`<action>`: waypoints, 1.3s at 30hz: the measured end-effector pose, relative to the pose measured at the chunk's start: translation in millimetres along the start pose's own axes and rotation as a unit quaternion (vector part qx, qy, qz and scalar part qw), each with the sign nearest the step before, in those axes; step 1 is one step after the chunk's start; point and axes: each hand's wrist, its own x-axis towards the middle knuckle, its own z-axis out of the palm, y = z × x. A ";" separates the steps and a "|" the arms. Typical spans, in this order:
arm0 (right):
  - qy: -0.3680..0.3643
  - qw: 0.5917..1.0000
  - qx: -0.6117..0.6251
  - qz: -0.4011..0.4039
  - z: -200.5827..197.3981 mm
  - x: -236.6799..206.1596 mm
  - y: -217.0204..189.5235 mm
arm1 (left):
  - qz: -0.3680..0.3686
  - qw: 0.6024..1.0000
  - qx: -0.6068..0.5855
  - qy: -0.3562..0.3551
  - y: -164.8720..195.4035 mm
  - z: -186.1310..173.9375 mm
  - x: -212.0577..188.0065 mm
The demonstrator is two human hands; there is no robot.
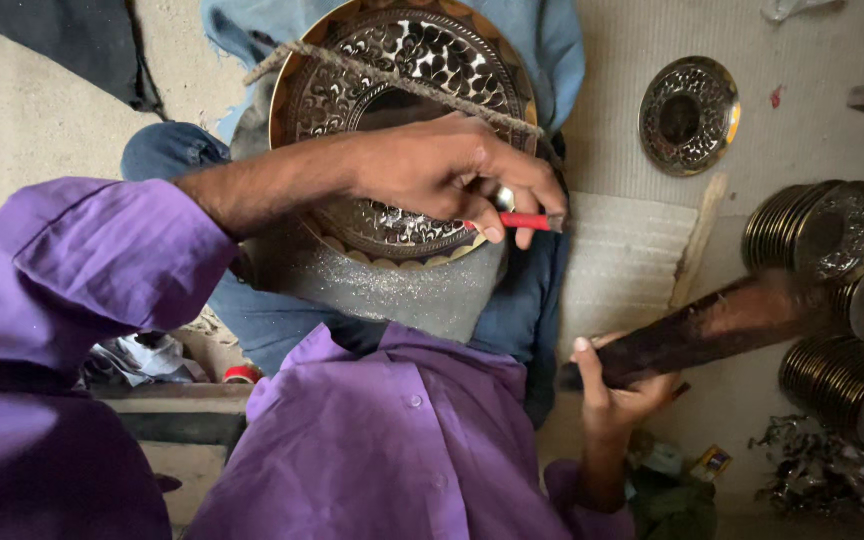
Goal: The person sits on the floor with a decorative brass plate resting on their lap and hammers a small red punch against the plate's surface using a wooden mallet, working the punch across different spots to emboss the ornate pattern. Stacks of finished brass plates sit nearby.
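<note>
Head view | step: engraving judged under way on brass plate (407,60) | left hand (452,170) closed on red-handled chisel (527,222) at plate's near rim | right hand (617,395) gripping wooden mallet (712,325) right of plate | next: a measured strike on chisel seems called for.

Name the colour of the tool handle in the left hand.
Red handle, pinched in the left hand; head view.

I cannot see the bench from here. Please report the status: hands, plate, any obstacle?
Left hand pinching red tool on plate edge. Right hand gripping wooden mallet, raised clear. Cord crosses plate.
</note>
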 end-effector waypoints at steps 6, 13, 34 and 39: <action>0.007 1.000 0.020 -0.011 -15.9 -0.7 6.8 | -0.033 0.998 -0.048 -0.012 -0.6 1.9 0.8; -0.011 0.987 -0.144 -0.076 -11.6 22.3 -1.6 | -0.039 0.998 -0.052 -0.019 1.8 4.6 1.6; -0.098 0.965 -0.191 -0.152 4.1 71.1 -43.3 | -0.009 0.999 -0.002 -0.034 8.6 0.3 4.7; -0.096 0.928 -0.283 -0.222 12.9 81.8 -60.6 | -0.008 0.999 -0.020 -0.046 7.1 -0.1 4.2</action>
